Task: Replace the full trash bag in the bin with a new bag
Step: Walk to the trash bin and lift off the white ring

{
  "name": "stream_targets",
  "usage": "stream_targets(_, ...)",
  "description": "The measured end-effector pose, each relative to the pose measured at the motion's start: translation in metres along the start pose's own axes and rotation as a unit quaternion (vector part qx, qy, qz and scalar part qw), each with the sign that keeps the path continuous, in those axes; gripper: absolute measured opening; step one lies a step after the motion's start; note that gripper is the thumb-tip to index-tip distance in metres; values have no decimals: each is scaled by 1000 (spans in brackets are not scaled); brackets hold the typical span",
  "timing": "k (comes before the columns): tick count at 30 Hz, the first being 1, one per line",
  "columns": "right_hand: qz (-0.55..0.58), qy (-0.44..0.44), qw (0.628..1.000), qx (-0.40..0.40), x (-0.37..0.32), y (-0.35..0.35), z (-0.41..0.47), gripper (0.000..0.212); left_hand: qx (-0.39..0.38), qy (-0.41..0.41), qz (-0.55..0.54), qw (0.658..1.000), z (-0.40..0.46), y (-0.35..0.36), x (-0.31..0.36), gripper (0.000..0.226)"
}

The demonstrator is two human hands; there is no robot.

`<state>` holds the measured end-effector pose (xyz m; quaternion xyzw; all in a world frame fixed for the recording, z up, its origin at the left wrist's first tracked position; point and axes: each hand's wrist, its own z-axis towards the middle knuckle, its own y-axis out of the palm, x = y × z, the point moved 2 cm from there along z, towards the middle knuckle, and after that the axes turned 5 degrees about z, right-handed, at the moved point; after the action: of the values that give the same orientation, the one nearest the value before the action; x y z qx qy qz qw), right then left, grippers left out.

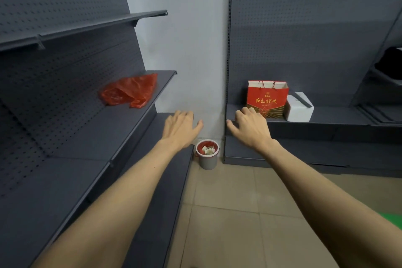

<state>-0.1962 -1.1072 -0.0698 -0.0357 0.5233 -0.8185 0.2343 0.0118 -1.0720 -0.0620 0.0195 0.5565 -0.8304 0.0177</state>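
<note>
Both hands empty: left hand (179, 125) and right hand (250, 127) reach forward, fingers loosely spread, touching nothing that I can see. Bin (207, 154) sits on the floor at 12 o'clock between them, well below. Its red liner (201, 146) is folded over the rim, paper scraps inside; I judge it thin, soft, light, so I'd gather it at the rim fold. Spare red bag (130, 92) lies crumpled on the shelf (121, 119) at 10 o'clock. Red gift bag (268, 98) stands at 2 o'clock.
</note>
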Motion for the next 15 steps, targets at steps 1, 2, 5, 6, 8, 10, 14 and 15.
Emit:
stream_targets(1,-2,2,1000,-6,5,9,8,43,-6,2,2,1000,11,9,-1,47)
stream_targets(2,-4,4,1000,-13,10,18,17,42,-10,5,3,1000,22,19,-2,48)
stream_targets(5,-10,9,1000,-28,22,45,50,42,-10,12,-4,1000,59,49,-7,47)
stream_targets(6,-11,11,999,-32,25,53,64,42,-9,13,-8,1000,73,59,-9,47)
stream_targets(8,-5,14,999,-36,30,70,94,42,-12,14,-17,1000,105,76,-16,46)
stream_targets(10,-5,14,999,-43,35,86,128,42,-18,11,-28,999,138,93,-26,46)
stream_targets(14,-18,15,998,-65,42,119,200,44,-23,14,-42,999,203,126,-49,46)
stream_targets(15,-18,16,998,-65,44,127,216,44,-25,18,-42,999,218,135,-55,46)
